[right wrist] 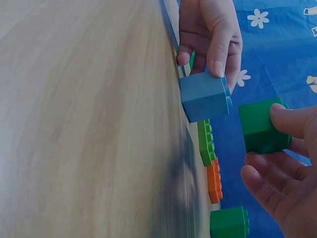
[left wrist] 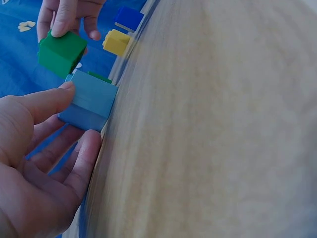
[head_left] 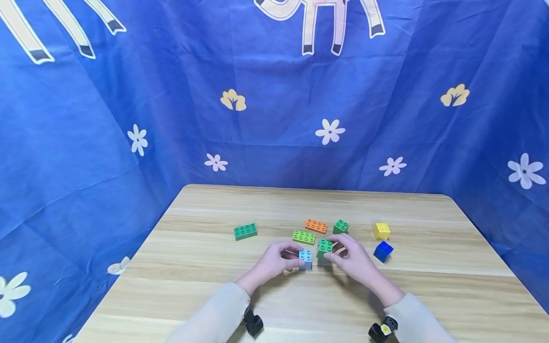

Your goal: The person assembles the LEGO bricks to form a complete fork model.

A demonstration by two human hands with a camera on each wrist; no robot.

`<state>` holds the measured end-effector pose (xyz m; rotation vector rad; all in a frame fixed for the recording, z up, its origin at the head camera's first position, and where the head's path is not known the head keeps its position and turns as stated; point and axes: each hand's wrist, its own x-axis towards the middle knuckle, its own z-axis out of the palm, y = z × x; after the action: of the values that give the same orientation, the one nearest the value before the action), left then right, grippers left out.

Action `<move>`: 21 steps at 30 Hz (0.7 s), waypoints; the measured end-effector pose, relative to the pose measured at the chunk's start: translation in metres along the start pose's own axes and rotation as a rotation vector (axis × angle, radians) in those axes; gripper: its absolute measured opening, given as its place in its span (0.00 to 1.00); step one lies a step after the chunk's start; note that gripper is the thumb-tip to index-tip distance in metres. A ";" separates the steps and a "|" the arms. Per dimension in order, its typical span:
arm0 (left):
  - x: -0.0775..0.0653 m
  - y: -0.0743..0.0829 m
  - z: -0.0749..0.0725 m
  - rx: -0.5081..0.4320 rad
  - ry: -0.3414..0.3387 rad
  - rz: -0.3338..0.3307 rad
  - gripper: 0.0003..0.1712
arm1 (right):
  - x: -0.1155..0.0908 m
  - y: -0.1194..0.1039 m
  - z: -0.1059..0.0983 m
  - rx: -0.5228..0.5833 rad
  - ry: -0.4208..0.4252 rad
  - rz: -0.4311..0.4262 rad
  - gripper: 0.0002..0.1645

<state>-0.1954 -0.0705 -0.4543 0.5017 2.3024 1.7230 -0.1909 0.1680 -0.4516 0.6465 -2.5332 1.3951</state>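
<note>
My left hand [head_left: 278, 259] pinches a light blue toy building brick [head_left: 305, 259] between thumb and fingers, at or close to the tabletop. Just to its right, my right hand [head_left: 352, 257] holds a green brick [head_left: 324, 247] by its sides, studs upward. In the right wrist view this green brick [right wrist: 262, 126] hangs above the table, apart from the light blue brick [right wrist: 204, 96]. Behind both hands lie a flat lime green brick [head_left: 304, 237] and a flat orange brick [head_left: 316, 226].
A second square green brick [head_left: 340, 226] stands behind my right hand. Farther right are a yellow brick [head_left: 382, 231] and a dark blue brick [head_left: 383, 251]. A long green brick [head_left: 245, 231] lies at the left on the wooden table [head_left: 193, 267]. A blue patterned cloth [head_left: 274, 105] hangs behind.
</note>
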 end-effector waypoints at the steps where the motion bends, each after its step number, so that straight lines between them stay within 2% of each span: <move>1: 0.002 -0.005 0.000 -0.001 0.001 -0.001 0.20 | 0.000 -0.001 0.001 0.006 0.000 -0.006 0.23; 4: 0.007 -0.016 0.000 -0.008 -0.003 0.000 0.20 | 0.002 -0.003 0.003 0.015 -0.002 -0.032 0.24; 11: -0.004 0.010 -0.001 -0.036 -0.015 -0.005 0.20 | 0.005 -0.007 0.009 0.040 -0.010 -0.060 0.26; 21: -0.005 0.012 -0.001 -0.039 -0.024 -0.002 0.18 | 0.008 -0.010 0.018 0.076 -0.031 -0.073 0.25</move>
<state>-0.1891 -0.0705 -0.4425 0.5099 2.2476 1.7480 -0.1928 0.1461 -0.4514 0.7717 -2.4635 1.4739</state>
